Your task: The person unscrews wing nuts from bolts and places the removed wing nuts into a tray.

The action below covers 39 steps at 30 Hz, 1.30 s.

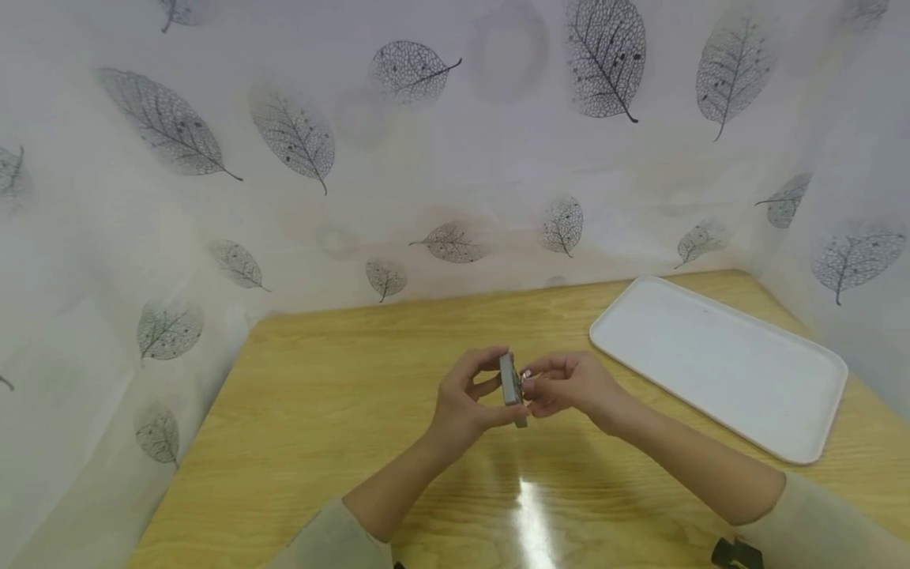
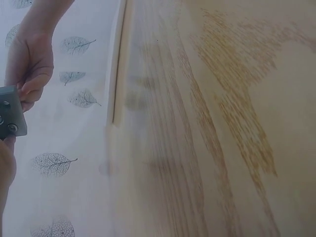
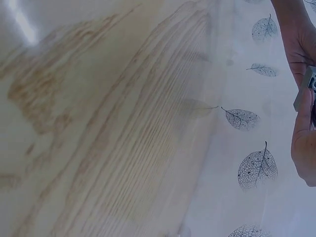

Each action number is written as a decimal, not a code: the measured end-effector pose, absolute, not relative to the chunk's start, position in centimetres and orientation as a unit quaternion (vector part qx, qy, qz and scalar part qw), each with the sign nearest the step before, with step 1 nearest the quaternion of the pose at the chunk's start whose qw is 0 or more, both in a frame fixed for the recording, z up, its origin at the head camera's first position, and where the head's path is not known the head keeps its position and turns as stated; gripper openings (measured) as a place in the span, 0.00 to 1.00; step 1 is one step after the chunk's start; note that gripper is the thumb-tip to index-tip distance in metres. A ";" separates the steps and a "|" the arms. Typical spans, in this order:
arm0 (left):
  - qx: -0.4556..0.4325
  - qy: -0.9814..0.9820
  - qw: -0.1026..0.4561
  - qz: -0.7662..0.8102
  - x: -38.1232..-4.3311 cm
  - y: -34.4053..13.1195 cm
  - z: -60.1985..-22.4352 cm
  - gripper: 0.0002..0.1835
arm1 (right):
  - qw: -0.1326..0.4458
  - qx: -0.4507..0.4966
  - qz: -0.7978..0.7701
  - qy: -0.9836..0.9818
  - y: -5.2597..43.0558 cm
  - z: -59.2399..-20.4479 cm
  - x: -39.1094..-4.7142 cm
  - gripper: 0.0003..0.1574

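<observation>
My left hand (image 1: 462,395) grips a small flat grey metal block (image 1: 509,381) by its edges, thumb below and fingers above, raised over the wooden table. Close against the block's right face, my right hand (image 1: 572,387) pinches a small shiny metal piece (image 1: 526,374), mostly covered by the fingertips. In the left wrist view the block (image 2: 12,113) shows round holes or fittings on its face, and the right hand (image 2: 32,64) is just above it. The right wrist view catches the block (image 3: 306,89) at its right edge, between both hands.
A white rectangular tray (image 1: 718,367) lies at the right of the wooden table (image 1: 341,379). Behind and beside the table hangs a pale covering (image 1: 498,158) printed with leaves. A dark object (image 1: 737,553) sits by the right sleeve at the bottom edge.
</observation>
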<state>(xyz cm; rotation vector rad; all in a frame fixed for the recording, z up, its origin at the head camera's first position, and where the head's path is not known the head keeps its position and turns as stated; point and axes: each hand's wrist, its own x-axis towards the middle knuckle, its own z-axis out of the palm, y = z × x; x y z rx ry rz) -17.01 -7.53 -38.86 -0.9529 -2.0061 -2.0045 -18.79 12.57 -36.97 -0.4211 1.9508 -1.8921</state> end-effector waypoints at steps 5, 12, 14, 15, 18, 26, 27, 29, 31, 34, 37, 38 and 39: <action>-0.327 -0.664 0.080 -0.668 -16.9 -7.6 -38.7 0.38 | 0.178 -0.172 -0.673 0.696 12.8 -37.1 -18.8 0.27; -0.336 -0.661 0.085 -0.666 -16.9 -7.4 -38.5 0.38 | 0.111 -0.200 -0.620 0.751 13.0 -37.0 -18.5 0.21; -0.336 -0.660 0.087 -0.666 -16.9 -7.4 -38.4 0.38 | 0.088 -0.208 -0.604 0.764 12.9 -37.1 -18.4 0.19; -0.337 -0.659 0.088 -0.666 -16.9 -7.4 -38.4 0.38 | 0.077 -0.212 -0.599 0.768 12.9 -37.1 -18.4 0.17; -0.337 -0.659 0.091 -0.666 -16.8 -7.3 -38.4 0.38 | 0.050 -0.222 -0.592 0.773 12.8 -37.3 -18.2 0.15; -0.340 -0.655 0.094 -0.668 -16.8 -7.2 -38.5 0.38 | 0.007 -0.243 -0.574 0.782 12.7 -37.3 -18.0 0.11; -0.342 -0.654 0.094 -0.668 -16.8 -7.2 -38.5 0.38 | 0.007 -0.243 -0.574 0.782 12.7 -37.3 -18.0 0.12; -0.343 -0.653 0.093 -0.669 -16.8 -7.2 -38.5 0.38 | 0.010 -0.244 -0.579 0.778 12.8 -37.3 -17.9 0.14; -0.342 -0.654 0.091 -0.669 -16.7 -7.2 -38.5 0.37 | 0.021 -0.243 -0.588 0.772 12.9 -37.4 -17.8 0.18; -0.334 -0.659 0.089 -0.668 -16.7 -7.2 -38.5 0.37 | 0.027 -0.228 -0.583 0.779 13.1 -37.4 -17.8 0.26; -0.327 -0.663 0.087 -0.667 -16.7 -7.2 -38.5 0.37 | 0.039 -0.200 -0.582 0.787 13.1 -37.3 -17.9 0.28; -0.327 -0.664 0.087 -0.667 -16.6 -7.2 -38.4 0.38 | 0.048 -0.188 -0.587 0.786 13.2 -37.3 -18.0 0.28; -0.327 -0.665 0.089 -0.666 -16.6 -7.2 -38.4 0.38 | 0.060 -0.179 -0.595 0.781 13.2 -37.2 -18.1 0.27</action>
